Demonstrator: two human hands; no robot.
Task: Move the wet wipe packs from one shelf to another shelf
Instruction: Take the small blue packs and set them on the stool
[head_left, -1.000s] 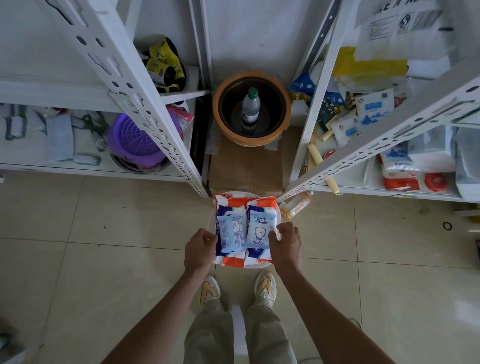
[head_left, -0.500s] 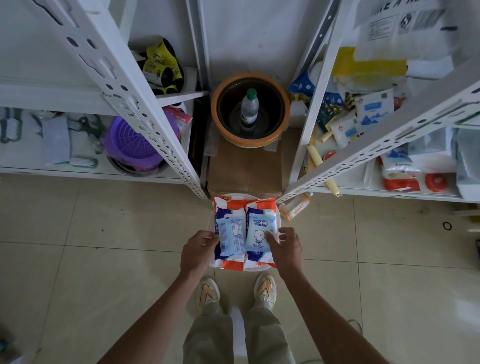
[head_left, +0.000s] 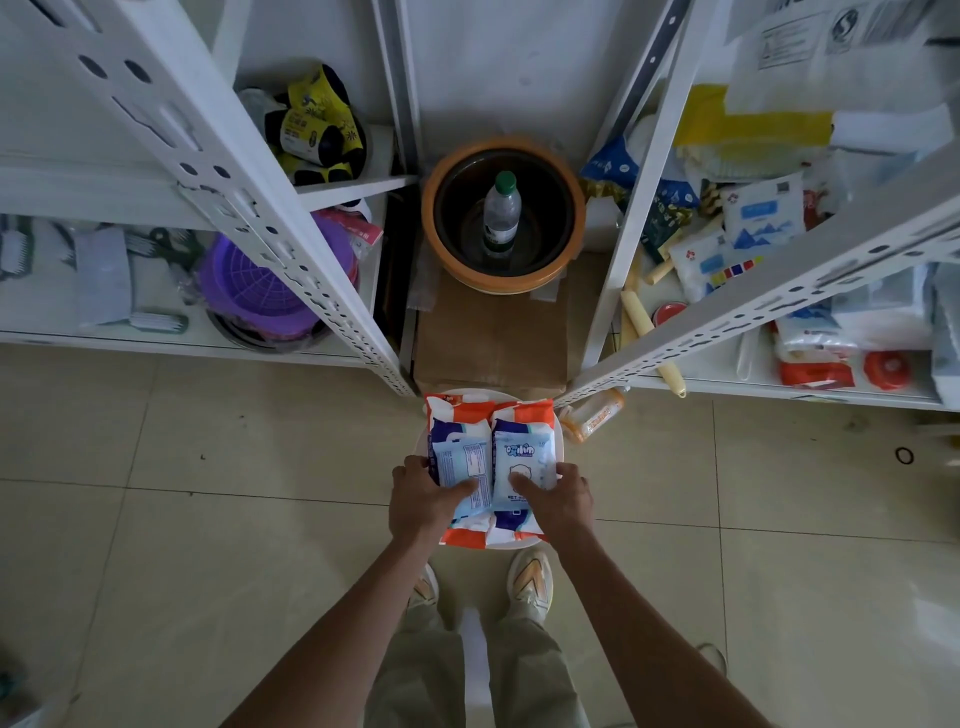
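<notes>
Several wet wipe packs lie stacked on a round white tray (head_left: 556, 421) that I hold in front of me above the floor. Two small pale blue packs sit on top: the left pack (head_left: 460, 462) and the right pack (head_left: 522, 462). Under them are larger orange, white and purple packs (head_left: 467, 408). My left hand (head_left: 423, 501) grips the stack's left side with the thumb on the left blue pack. My right hand (head_left: 558, 499) grips the right side with the thumb on the right blue pack.
White metal shelving stands left (head_left: 291, 244) and right (head_left: 779, 291). The left shelf holds a purple basket (head_left: 260, 280); the right shelf holds bags and more wipe packs (head_left: 815, 371). Between them an orange pot (head_left: 431, 208) with a bottle (head_left: 501, 213) sits on a cardboard box (head_left: 488, 338).
Both hands have slid further onto the stack, and the thumbs now press on the top blue packs. The view has shifted slightly; the stack stays in front of me.
</notes>
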